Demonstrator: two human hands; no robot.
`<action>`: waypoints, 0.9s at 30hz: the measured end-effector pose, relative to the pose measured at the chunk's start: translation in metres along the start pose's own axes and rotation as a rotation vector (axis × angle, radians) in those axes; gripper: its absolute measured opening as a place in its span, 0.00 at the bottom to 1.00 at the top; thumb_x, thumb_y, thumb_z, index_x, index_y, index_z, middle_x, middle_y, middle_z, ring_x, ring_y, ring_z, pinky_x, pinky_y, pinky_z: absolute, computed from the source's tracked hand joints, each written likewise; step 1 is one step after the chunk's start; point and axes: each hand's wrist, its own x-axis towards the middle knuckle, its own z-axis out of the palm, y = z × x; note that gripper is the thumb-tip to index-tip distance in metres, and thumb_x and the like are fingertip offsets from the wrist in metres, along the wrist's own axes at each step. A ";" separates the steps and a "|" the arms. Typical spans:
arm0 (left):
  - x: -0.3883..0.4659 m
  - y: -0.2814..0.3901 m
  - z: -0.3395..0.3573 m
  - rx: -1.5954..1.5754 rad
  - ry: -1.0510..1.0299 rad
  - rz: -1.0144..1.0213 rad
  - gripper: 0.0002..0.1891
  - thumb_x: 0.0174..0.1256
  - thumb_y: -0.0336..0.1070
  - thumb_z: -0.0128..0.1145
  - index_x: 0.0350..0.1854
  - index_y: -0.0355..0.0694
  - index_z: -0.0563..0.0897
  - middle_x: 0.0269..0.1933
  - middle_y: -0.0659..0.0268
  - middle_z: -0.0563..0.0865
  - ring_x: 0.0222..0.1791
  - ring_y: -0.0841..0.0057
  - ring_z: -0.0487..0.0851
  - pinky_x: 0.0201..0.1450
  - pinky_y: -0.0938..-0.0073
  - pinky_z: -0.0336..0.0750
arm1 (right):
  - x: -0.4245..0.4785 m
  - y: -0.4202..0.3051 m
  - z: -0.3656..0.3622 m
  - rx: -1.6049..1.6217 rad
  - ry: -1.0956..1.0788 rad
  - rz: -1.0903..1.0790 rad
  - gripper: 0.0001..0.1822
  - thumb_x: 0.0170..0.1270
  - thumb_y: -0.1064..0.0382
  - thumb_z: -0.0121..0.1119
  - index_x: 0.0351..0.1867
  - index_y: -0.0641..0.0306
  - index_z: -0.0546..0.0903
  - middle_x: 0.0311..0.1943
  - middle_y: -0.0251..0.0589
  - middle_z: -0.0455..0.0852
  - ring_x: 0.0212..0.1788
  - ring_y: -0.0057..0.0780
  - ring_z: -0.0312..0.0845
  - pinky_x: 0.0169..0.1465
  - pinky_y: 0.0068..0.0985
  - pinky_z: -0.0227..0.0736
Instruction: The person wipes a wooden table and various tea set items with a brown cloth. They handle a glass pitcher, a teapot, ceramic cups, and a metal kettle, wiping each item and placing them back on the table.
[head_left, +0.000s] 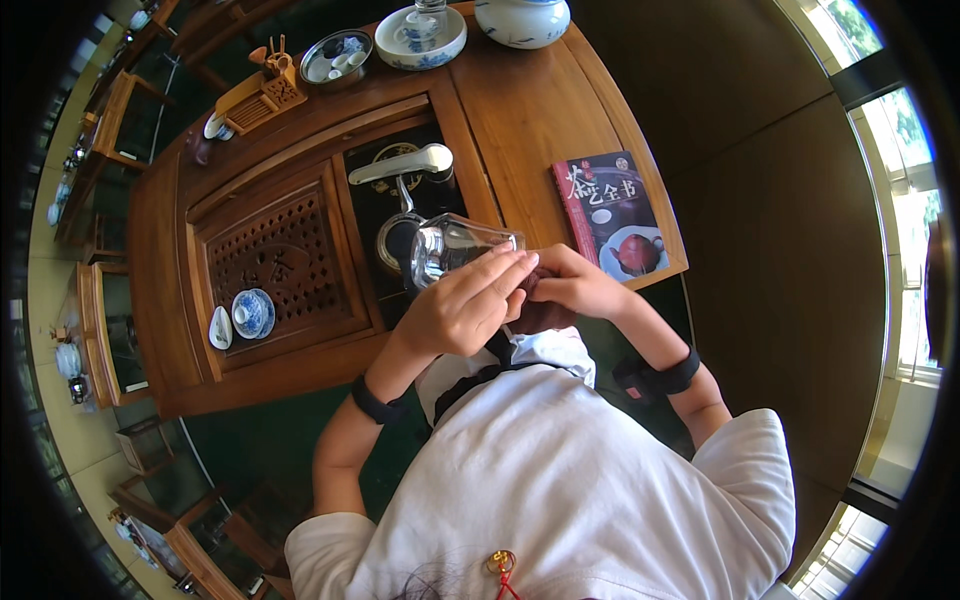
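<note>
A clear glass vessel (442, 244), perhaps a tea pitcher, lies tilted on its side in the air above the tea table. My left hand (469, 300) holds it, fingers stretched along its near side. My right hand (577, 281) grips a dark brown cloth (546, 315) at the vessel's right end. Part of the cloth is bunched between the hands, and some hangs below them. My left palm hides the lower side of the glass. Beneath the vessel is a built-in tea stove (375, 202) with a metal water spout (405, 163).
The wooden tea table (525, 97) carries a book (615, 214) at right and a carved tea tray (277, 247). On the tray stand a lidded gaiwan (251, 313) and a small white dish (220, 328). Along the far edge are a steel bowl of cups (336, 58), a porcelain basin (420, 49) and wooden tea tools (262, 101).
</note>
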 end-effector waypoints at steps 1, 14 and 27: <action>0.000 0.001 0.001 -0.034 -0.001 -0.003 0.13 0.50 0.21 0.58 0.12 0.30 0.70 0.43 0.50 0.83 0.47 0.59 0.81 0.50 0.64 0.79 | -0.002 -0.005 -0.002 0.156 -0.011 0.051 0.14 0.52 0.69 0.48 0.37 0.74 0.78 0.34 0.45 0.82 0.34 0.26 0.77 0.43 0.24 0.72; -0.011 -0.008 0.002 0.371 -0.164 0.418 0.09 0.59 0.36 0.53 0.38 0.42 0.83 0.54 0.75 0.78 0.57 0.79 0.67 0.61 0.73 0.63 | 0.001 0.012 -0.002 0.945 0.080 0.168 0.20 0.67 0.54 0.47 0.45 0.71 0.78 0.36 0.42 0.83 0.33 0.25 0.79 0.40 0.22 0.77; 0.005 -0.012 -0.028 -0.605 0.234 -0.810 0.50 0.45 0.47 0.70 0.67 0.38 0.51 0.63 0.50 0.60 0.56 0.63 0.71 0.46 0.70 0.75 | 0.000 -0.015 -0.010 0.064 0.216 -0.247 0.12 0.63 0.61 0.56 0.42 0.67 0.83 0.31 0.38 0.84 0.32 0.21 0.79 0.39 0.18 0.73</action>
